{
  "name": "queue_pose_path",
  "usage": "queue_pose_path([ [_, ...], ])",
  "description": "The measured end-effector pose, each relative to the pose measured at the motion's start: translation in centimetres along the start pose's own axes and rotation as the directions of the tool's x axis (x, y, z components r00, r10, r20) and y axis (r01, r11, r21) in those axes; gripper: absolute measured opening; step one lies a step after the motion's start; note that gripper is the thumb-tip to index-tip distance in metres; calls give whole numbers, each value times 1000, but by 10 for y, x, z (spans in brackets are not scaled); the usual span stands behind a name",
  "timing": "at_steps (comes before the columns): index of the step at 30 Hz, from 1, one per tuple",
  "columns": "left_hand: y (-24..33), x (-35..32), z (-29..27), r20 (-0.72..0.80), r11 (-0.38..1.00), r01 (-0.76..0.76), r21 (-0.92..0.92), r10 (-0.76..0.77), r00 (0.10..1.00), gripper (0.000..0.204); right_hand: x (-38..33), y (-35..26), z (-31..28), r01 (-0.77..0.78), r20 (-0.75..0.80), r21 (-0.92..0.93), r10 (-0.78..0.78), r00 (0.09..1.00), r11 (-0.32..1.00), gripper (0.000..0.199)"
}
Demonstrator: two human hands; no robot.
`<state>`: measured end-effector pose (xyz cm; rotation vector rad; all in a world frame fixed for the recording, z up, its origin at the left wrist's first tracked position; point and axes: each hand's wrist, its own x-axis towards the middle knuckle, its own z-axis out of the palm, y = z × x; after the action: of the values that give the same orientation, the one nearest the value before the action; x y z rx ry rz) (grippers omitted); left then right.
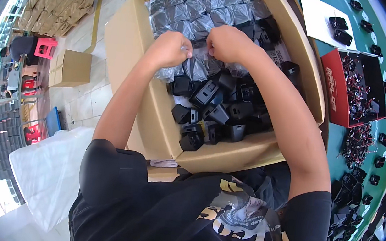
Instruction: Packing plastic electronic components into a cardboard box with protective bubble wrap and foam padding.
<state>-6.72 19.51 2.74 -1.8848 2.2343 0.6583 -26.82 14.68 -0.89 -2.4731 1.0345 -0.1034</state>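
Note:
Both hands are over an open cardboard carton (159, 121). My left hand (169, 49) is closed in a pinch on a clear plastic bag (195, 68). My right hand (228, 45) faces it, also pinched closed at the bag's other side; its fingertips are partly hidden. Past my hands lie rows of black blocky units in clear plastic bags (205, 23). Nearer me, several unbagged black plastic housings (206, 93) lie in a loose heap, some with rounded slots in their faces. A few more show under my right forearm, which hides part of the heap.
At the right, a green table (326, 52) holds a red box (334, 85) of small wired parts, a white sheet (307, 14) and black pieces. To the left stand a closed carton (71, 69), a white wrapped bundle (47, 165) and pink stools (45, 48). A person (21, 46) is farther off.

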Motion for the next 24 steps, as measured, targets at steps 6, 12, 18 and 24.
queue_pose_path([
  [6,-15,4,5,-261,806,-56,-589,-124,957,11,-3,-2,9,-37,-153,113,54,987,993,5],
  [12,-7,-11,-21,-289,955,71,-289,-158,944,8,-4,-1,-7,-38,-419,215,127,899,976,6],
  [18,4,-14,-6,-10,867,91,490,-99,995,13,-7,9,-20,78,-385,314,51,922,946,9],
  [24,0,-14,6,-36,940,106,323,-99,994,18,3,21,13,306,-596,258,-98,797,916,10],
])
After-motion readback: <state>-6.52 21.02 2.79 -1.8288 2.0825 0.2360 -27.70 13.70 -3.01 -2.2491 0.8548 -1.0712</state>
